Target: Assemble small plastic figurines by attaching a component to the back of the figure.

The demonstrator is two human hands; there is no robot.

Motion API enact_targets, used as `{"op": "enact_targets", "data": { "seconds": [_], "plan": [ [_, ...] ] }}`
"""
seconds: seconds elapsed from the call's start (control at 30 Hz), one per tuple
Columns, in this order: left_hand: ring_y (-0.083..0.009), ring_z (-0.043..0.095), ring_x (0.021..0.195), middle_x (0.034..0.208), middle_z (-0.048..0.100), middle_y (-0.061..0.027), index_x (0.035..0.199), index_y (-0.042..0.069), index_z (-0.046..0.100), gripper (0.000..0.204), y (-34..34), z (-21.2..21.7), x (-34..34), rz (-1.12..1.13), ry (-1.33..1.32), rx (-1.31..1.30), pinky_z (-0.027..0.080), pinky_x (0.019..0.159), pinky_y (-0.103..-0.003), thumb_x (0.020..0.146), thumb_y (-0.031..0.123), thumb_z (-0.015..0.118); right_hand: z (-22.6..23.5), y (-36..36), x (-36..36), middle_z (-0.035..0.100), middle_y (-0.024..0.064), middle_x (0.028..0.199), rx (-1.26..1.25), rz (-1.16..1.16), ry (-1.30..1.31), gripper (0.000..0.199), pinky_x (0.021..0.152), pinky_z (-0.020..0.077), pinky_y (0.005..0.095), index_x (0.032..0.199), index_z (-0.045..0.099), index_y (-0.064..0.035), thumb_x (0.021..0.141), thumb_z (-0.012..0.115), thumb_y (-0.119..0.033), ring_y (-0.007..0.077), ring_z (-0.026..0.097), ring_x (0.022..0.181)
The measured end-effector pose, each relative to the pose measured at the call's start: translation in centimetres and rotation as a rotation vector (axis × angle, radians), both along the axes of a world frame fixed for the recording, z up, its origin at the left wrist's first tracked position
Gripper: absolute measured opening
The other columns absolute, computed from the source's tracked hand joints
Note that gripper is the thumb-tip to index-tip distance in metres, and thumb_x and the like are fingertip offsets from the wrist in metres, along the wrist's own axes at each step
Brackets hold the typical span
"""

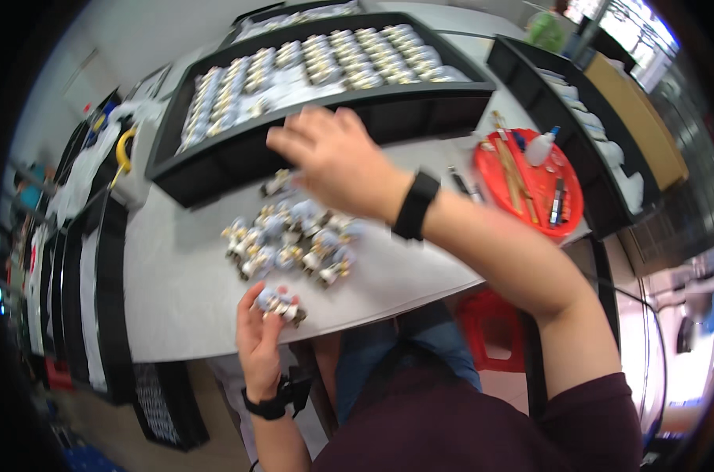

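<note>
The left hand (260,330) is closed around a small bagged brass fitting (282,305), pinched between thumb and fingers at the near edge of the table (176,291), just on the person's side of the pile of fittings (294,240). The right hand (337,161) reaches across and hovers above the far edge of that pile, palm down, fingers loosely spread and somewhat blurred; I cannot tell whether anything is held beneath it. The pile, a loose heap of the same brass-and-silver pieces in clear wrapping, lies at the middle of the table between the two hands. One stray fitting (276,182) sits just beyond the pile, under the right hand's fingers. Behind the pile stands a black tray (215,169) holding rows of packed fittings. Right of the pile, well apart, lies a red round dish (530,185) with pens, sticks and a small white bottle (541,146). Left of the pile, at the table's far corner, is a yellow hook (123,149). Each wrist wears a black band.
</note>
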State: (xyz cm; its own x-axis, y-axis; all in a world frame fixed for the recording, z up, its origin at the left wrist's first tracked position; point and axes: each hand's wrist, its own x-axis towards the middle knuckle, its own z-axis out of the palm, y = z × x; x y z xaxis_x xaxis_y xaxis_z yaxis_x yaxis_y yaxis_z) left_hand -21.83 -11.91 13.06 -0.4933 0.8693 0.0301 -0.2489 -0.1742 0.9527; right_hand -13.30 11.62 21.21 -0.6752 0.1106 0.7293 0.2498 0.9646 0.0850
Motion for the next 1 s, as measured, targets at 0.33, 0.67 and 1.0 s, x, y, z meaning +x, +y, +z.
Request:
{"op": "enact_targets", "data": {
  "seconds": [0.33,0.67,1.0],
  "plan": [
    [-0.0334,0.055,0.105,0.119,0.047,-0.0212,0.132,0.005,0.024,0.047,6.4,2.7,9.0,-0.412,-0.192,0.018,0.048,0.087,-0.038,0.089,0.004,0.044,2.0,2.1,21.5,0.062,0.0176,0.078,-0.687,-0.339,-0.082,0.019,0.067,0.0485,0.0365,0.091,0.06,0.0019,0.073,0.057,-0.004,0.0309,0.061,0.074],
    [-0.0268,0.059,0.098,0.114,0.052,-0.0144,0.133,0.003,0.028,0.043,11.3,0.9,11.6,-0.551,-0.274,-0.098,0.049,0.082,-0.034,0.094,0.014,0.042,-1.3,4.2,18.9,0.058,0.0281,0.079,-0.642,-0.527,-0.596,0.025,0.069,0.0476,0.0453,0.091,0.049,0.0078,0.072,0.06,-0.005,0.0427,0.058,0.078],
    [-0.0237,0.059,0.097,0.114,0.052,-0.0117,0.136,0.004,0.027,0.045,11.3,-0.5,10.1,-0.573,-0.294,-0.108,0.049,0.083,-0.033,0.094,0.011,0.042,1.1,-1.3,19.8,0.056,0.027,0.087,-0.922,-0.311,-0.237,0.035,0.077,0.0414,0.0453,0.109,0.045,0.0064,0.075,0.039,0.001,0.0419,0.053,0.086]
  ]
}}
